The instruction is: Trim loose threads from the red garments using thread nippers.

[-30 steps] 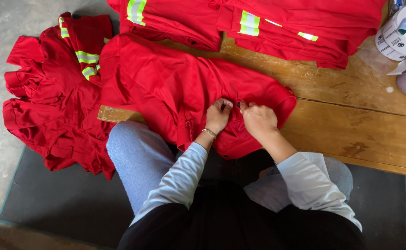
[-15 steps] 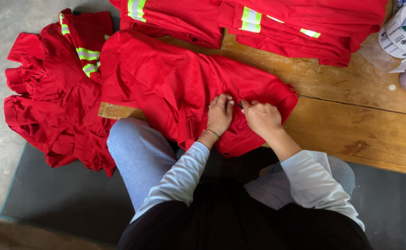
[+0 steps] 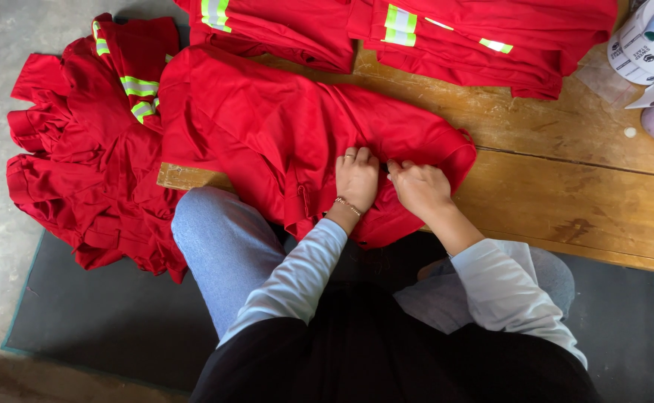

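**Red cloth pinched on a wooden table**

Red fabric garment (image 3: pixel 267 127) spread across worn wooden plank table (image 3: pixel 566 186), hem hanging over the near edge at 6 o'clock. Left hand (image 3: pixel 357 179) and right hand (image 3: pixel 419 186) side by side, almost touching, fingers curled and pinching the cloth near its lower edge. Heaped at 9 o'clock on dark floor mat (image 3: pixel 103 321): pile of red garments with yellow-green reflective stripes (image 3: pixel 88 164). Stacked at 12 o'clock: folded red garments with reflective bands (image 3: pixel 484 37). Blue-jeaned knee (image 3: pixel 222 246) under the overhang.
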